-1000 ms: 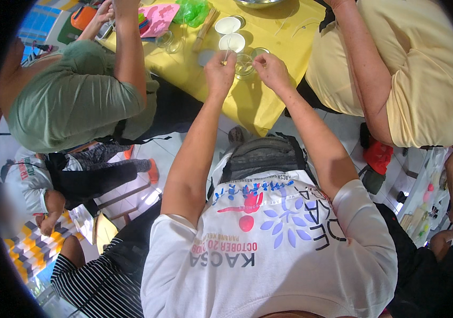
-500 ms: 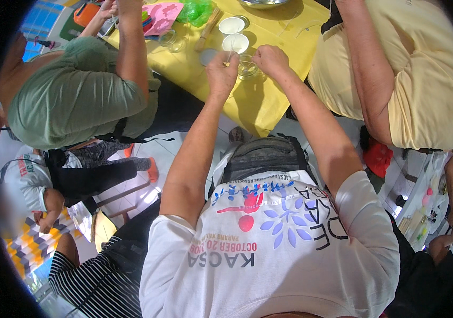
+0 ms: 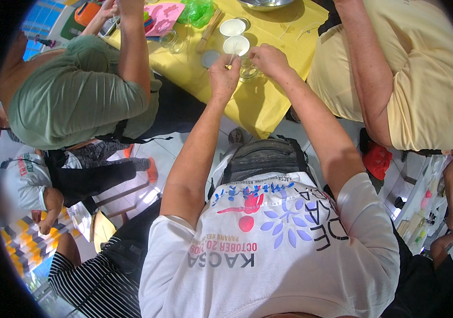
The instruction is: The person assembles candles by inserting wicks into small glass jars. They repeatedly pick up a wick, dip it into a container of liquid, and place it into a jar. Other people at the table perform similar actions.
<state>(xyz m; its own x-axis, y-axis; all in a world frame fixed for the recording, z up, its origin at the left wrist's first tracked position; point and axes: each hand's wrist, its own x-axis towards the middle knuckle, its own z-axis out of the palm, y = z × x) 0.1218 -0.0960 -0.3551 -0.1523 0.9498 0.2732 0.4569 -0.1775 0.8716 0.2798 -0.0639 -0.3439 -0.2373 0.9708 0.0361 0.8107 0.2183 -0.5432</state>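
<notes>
Over a yellow-covered table (image 3: 269, 106), my left hand (image 3: 223, 78) is closed in a pinch, with a thin pale strand (image 3: 233, 53) rising at its fingertips. My right hand (image 3: 270, 59) also has its fingertips pinched together; whatever they hold is too small to make out. Between and just below the two hands stands a small clear glass jar (image 3: 249, 71). Right beyond my fingers is a white paper cup (image 3: 236, 45), and a second white cup (image 3: 232, 27) is behind it. A round greyish lid (image 3: 210, 59) lies left of my left hand.
Another glass jar (image 3: 170, 41), a bundle of thin sticks (image 3: 209, 31), a pink mould (image 3: 164, 16) and a green plastic bag (image 3: 197, 12) are farther left. A metal bowl (image 3: 264, 3) is at the back. People sit close on both sides, in green (image 3: 72, 95) and yellow (image 3: 417, 69).
My right hand has shifted slightly left toward my left hand, and its fingertips are closer to the near cup. My left hand has turned a little; the jar stays between them.
</notes>
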